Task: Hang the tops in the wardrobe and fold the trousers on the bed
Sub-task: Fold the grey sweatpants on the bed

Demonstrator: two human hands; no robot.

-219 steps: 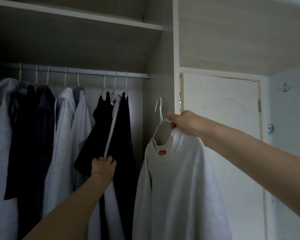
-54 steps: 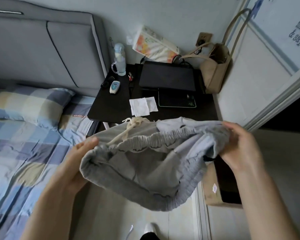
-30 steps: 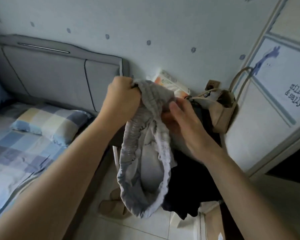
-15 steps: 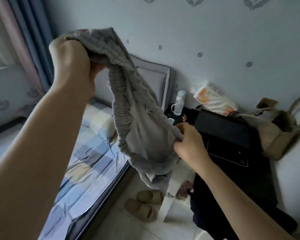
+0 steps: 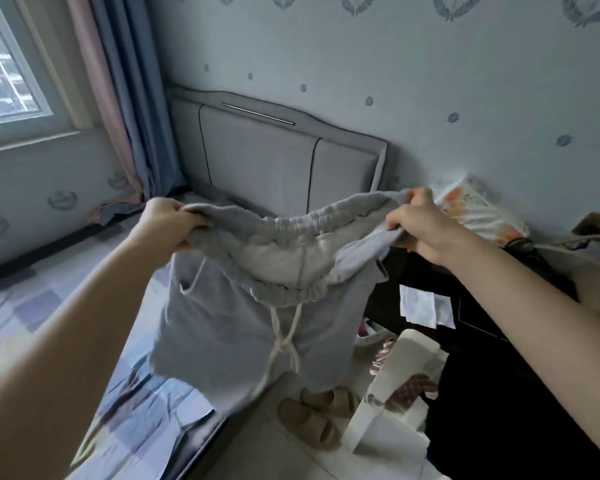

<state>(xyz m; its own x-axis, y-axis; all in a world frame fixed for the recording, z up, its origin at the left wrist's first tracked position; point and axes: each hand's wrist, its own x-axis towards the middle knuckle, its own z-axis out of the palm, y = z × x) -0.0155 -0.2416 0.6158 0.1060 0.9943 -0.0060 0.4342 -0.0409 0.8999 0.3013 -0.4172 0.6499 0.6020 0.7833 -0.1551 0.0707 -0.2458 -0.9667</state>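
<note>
**Grey trousers held up by the waistband beside the bed**

The grey trousers [image 5: 257,327] are being held in the air, and the elastic waistband is being stretched wide between two hands. The waistband's left end is being gripped by the left hand [image 5: 168,220], fingers curled round the fabric. Its right end is being pinched by the right hand [image 5: 418,226], fingers closed on the cloth. The legs are hanging down over the edge of the checked bed [image 5: 66,341], and the white drawstring [image 5: 284,337] is dangling at the front. Behind the trousers the grey headboard [image 5: 274,164] is being partly covered. Below the trousers, a pair of beige slippers [image 5: 312,417] is lying on the floor.
</note>
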